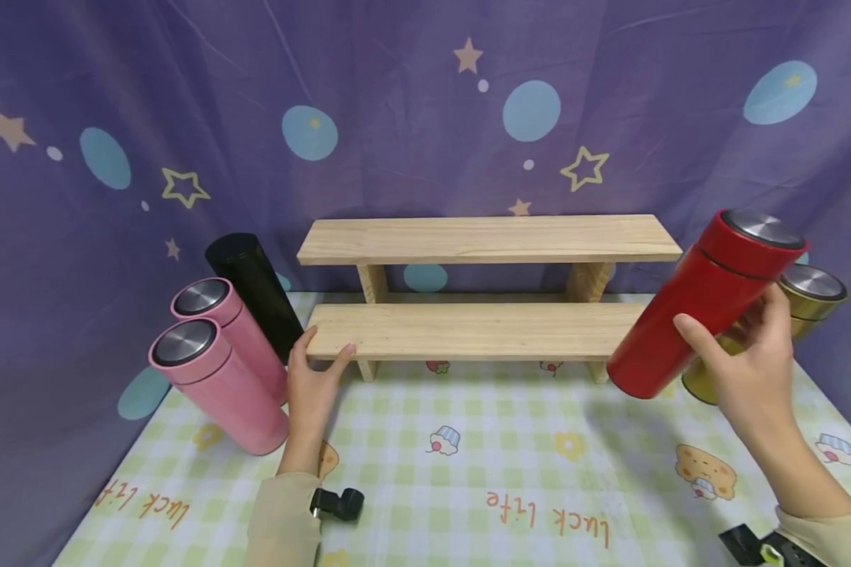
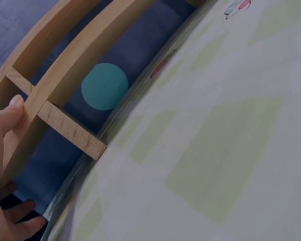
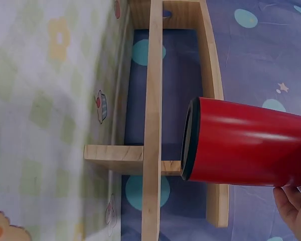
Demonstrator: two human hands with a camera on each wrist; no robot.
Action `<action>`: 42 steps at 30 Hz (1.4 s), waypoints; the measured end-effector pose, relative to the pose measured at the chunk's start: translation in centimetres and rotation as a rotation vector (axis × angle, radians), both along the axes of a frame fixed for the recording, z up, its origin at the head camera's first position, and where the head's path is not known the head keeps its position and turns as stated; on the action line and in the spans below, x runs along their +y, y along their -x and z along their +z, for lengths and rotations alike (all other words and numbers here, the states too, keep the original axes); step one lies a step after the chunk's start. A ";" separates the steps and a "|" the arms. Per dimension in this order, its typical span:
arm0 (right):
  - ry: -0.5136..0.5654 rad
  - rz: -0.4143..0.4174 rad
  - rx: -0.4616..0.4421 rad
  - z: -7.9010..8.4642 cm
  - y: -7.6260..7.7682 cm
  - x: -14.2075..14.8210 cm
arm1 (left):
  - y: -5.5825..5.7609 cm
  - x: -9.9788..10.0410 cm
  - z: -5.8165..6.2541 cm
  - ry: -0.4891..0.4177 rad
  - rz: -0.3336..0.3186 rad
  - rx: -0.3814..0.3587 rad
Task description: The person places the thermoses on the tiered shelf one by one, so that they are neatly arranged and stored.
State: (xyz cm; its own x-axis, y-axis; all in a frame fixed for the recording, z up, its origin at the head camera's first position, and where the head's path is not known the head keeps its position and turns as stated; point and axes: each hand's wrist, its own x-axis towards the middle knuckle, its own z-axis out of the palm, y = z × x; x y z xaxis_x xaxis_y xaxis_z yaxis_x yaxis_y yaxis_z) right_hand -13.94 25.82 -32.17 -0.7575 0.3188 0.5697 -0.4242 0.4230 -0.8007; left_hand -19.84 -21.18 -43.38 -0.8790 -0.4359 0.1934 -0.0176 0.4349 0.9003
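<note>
My right hand (image 1: pixel 755 370) grips a red thermos flask (image 1: pixel 702 307) with a steel-topped lid and holds it tilted above the cloth, near the right end of the wooden two-tier shelf (image 1: pixel 468 331). In the right wrist view the flask's dark-rimmed base (image 3: pixel 190 140) points toward the shelf's boards. My left hand (image 1: pixel 315 394) is at the left end of the lower board, its thumb on the board's front edge. In the left wrist view, the thumb (image 2: pixel 15 108) touches the wood, and the other fingers (image 2: pixel 25 223) spread below the board's end.
Two pink flasks (image 1: pixel 230 378) and a black flask (image 1: pixel 258 291) stand to the left of the shelf. Partly hidden behind my right hand is a gold flask (image 1: pixel 808 295). A checked tablecloth (image 1: pixel 411 488) covers the table; a purple curtain (image 1: pixel 411 47) hangs behind.
</note>
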 end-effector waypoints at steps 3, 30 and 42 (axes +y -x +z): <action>0.011 0.018 0.004 0.4 0.4 -0.3 | 0.0 0.0 0.0 -0.003 0.000 0.000; -0.016 0.089 0.054 5.2 4.8 -3.0 | 0.1 0.1 0.1 -0.023 0.004 0.017; 0.003 0.104 0.058 7.3 6.9 -3.9 | -0.2 0.1 0.2 -0.026 0.012 0.010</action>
State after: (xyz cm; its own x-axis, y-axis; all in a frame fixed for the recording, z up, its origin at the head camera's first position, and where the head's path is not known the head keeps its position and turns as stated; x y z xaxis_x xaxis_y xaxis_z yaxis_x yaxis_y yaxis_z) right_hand -20.88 21.92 -24.89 -0.7525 0.2417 0.6126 -0.5111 0.3721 -0.7748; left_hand -19.65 -21.09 -43.17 -0.8715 -0.4517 0.1911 -0.0133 0.4112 0.9114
